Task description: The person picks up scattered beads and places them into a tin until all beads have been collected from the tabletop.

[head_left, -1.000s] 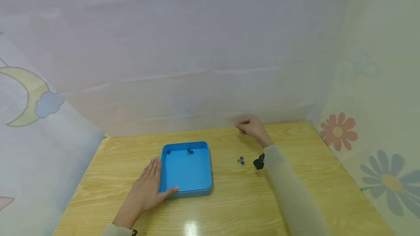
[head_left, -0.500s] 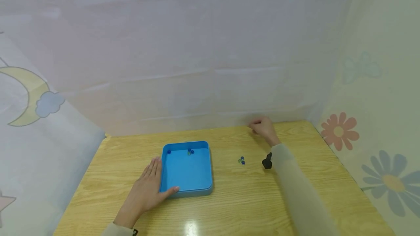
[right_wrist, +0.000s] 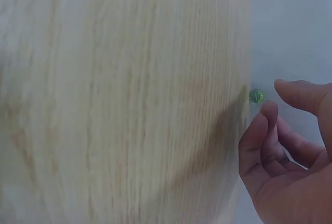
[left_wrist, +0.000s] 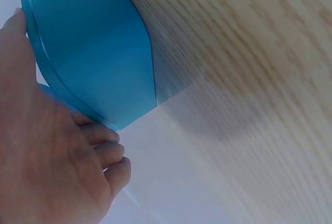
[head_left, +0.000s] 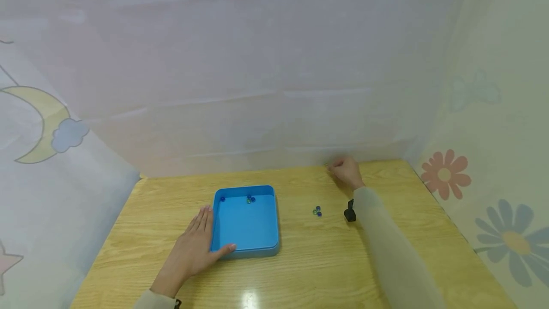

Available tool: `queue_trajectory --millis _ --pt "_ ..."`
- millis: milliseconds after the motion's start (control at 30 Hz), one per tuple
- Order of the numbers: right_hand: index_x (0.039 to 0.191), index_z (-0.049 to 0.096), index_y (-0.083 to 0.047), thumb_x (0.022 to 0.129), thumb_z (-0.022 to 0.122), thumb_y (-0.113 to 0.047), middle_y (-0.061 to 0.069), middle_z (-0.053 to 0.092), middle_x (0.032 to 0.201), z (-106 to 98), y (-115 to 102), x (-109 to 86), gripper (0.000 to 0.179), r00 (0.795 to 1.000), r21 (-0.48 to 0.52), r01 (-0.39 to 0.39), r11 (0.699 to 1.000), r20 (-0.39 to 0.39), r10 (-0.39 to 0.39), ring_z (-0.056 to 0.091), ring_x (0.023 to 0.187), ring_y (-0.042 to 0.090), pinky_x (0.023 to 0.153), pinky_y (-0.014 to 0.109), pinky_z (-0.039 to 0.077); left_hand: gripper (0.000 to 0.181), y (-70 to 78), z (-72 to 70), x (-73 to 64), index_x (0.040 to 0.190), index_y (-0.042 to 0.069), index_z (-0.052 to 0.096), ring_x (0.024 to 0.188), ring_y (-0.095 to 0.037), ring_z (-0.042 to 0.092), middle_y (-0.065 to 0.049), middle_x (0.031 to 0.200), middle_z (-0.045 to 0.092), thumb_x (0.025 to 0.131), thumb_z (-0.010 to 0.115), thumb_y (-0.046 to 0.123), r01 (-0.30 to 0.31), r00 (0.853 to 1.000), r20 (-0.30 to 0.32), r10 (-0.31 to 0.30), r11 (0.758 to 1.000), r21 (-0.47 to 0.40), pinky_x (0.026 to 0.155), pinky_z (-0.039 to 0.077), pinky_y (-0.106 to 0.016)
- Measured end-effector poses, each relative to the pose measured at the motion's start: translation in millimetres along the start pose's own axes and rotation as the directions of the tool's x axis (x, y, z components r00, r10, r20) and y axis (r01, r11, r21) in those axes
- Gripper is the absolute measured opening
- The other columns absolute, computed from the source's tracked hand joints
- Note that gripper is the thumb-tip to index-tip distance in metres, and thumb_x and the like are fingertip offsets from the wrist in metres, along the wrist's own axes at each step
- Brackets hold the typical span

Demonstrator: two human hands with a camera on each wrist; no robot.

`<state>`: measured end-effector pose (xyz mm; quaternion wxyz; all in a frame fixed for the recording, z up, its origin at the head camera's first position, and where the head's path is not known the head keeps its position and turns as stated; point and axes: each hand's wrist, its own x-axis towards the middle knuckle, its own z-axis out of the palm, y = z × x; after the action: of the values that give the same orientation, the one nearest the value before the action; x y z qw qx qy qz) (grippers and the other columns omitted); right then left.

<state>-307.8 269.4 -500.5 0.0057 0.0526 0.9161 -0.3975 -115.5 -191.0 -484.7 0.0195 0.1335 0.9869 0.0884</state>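
Observation:
In the head view a blue square tray (head_left: 246, 254) sits on the wooden table. My left hand (head_left: 190, 249) lies along its left wall with fingers straight and the thumb over the front rim. Within the tray rest a few marbles: a blue marble (head_left: 222, 199) at the back left and a small cluster with a green marble (head_left: 249, 201). At the table's back edge a green marble (right_wrist: 257, 96) sits just beyond the fingertips of my right hand (head_left: 348, 171). In the right wrist view that hand's thumb and fingers are apart, fingers loosely bent, holding nothing.
Right of the tray, a small group of blue and green marbles (head_left: 317, 211) lies on the table (head_left: 296, 271). A pale cloth wall (head_left: 274, 108) stands right behind the back edge. Printed cloth walls (head_left: 510, 132) close in both sides.
My right hand has moved to the right along the back edge, then slightly down. The green marble now shows beside its fingertips. The left hand and tray stay in place.

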Motion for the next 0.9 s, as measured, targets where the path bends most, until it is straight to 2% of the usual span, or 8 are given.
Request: queue_trajectory --millis 67,167,267,367,467,567,633,900 --pt "0.094 0.071 0.005 0.089 0.07 -0.022 0.011 0.068 0.08 3 1 3.6 0.028 1.0 0.002 0.001 1.0 0.001 -0.001 0.058 0.069 0.02 0.058 0.027 0.049 0.122 0.2 -0.1 -0.1 0.156 -0.002 0.016 0.153 -0.037 0.02 -0.019 0.165 0.014 0.078 0.037 0.089 -0.001 1.0 0.001 0.001 1.0 0.0 0.124 0.027 -0.053" --pt "0.074 0.067 0.004 0.086 0.071 -0.02 -0.001 0.054 0.056 6 2 8.6 0.027 1.0 0.014 -0.008 1.0 0.0 0.008 0.044 0.052 0.015 0.047 0.026 0.039 0.121 0.5 -0.1 0.1 0.156 -0.002 0.016 0.153 -0.037 0.019 -0.019 0.165 0.014 0.079 0.038 0.089 0.0 1.0 0.001 0.0 1.0 0.003 0.124 0.027 -0.053" --pt "0.062 0.059 -0.002 0.085 0.071 -0.019 -0.007 0.043 0.046 9 1 11.6 0.031 0.999 0.035 -0.032 0.999 0.01 0.031 0.034 0.044 0.013 0.042 0.027 0.033 0.121 0.6 0.1 0.5 0.156 -0.002 0.016 0.153 -0.036 0.019 -0.019 0.165 0.014 0.079 0.038 0.089 0.001 1.0 0.001 -0.001 1.0 0.005 0.124 0.027 -0.053" --pt "0.056 0.054 -0.007 0.084 0.072 -0.018 -0.006 0.043 0.044 12 1 12.7 0.035 0.999 0.071 -0.053 0.996 0.015 0.052 0.034 0.041 0.013 0.039 0.027 0.033 0.121 0.3 0.5 0.6 0.156 -0.002 0.015 0.153 -0.036 0.018 -0.019 0.165 0.014 0.079 0.038 0.088 0.001 1.0 -0.001 -0.001 1.0 0.009 0.124 0.027 -0.053" --pt "0.06 0.057 -0.006 0.084 0.072 -0.019 0.002 0.055 0.05 15 1 12.6 0.032 0.996 0.097 -0.086 0.992 0.01 0.086 0.047 0.044 0.018 0.041 0.027 0.04 0.12 0.0 0.5 0.9 0.156 -0.001 0.015 0.153 -0.036 0.018 -0.019 0.165 0.015 0.079 0.039 0.088 0.004 1.0 0.001 -0.004 1.0 0.008 0.124 0.027 -0.052" --pt "0.074 0.064 0.001 0.085 0.071 -0.019 0.012 0.066 0.064 17 0 11.3 0.024 0.991 0.137 -0.131 0.982 0.018 0.129 0.061 0.054 0.024 0.047 0.03 0.051 0.12 0.2 0.1 0.7 0.156 -0.001 0.015 0.153 -0.036 0.019 -0.019 0.165 0.016 0.08 0.04 0.088 0.005 1.0 0.002 -0.005 1.0 0.008 0.124 0.027 -0.053" --pt "0.083 0.068 0.005 0.087 0.07 -0.02 0.014 0.07 0.07 18 1 10.9 0.025 0.991 0.128 -0.131 0.983 0.022 0.13 0.067 0.06 0.026 0.05 0.031 0.055 0.12 0.5 -0.3 0.1 0.156 -0.001 0.015 0.153 -0.036 0.019 -0.019 0.165 0.015 0.08 0.041 0.087 0.008 1.0 0.004 -0.008 1.0 0.003 0.124 0.027 -0.053" --pt "0.091 0.067 0.004 0.088 0.068 -0.023 0.013 0.072 0.07 20 3 14.2 0.027 0.992 0.115 -0.125 0.985 0.01 0.125 0.068 0.058 0.023 0.052 0.031 0.057 0.12 0.3 0.2 0.6 0.157 0.0 0.014 0.154 -0.035 0.017 -0.017 0.166 0.011 0.08 0.039 0.088 0.014 1.0 0.009 -0.014 1.0 0.004 0.124 0.026 -0.051"
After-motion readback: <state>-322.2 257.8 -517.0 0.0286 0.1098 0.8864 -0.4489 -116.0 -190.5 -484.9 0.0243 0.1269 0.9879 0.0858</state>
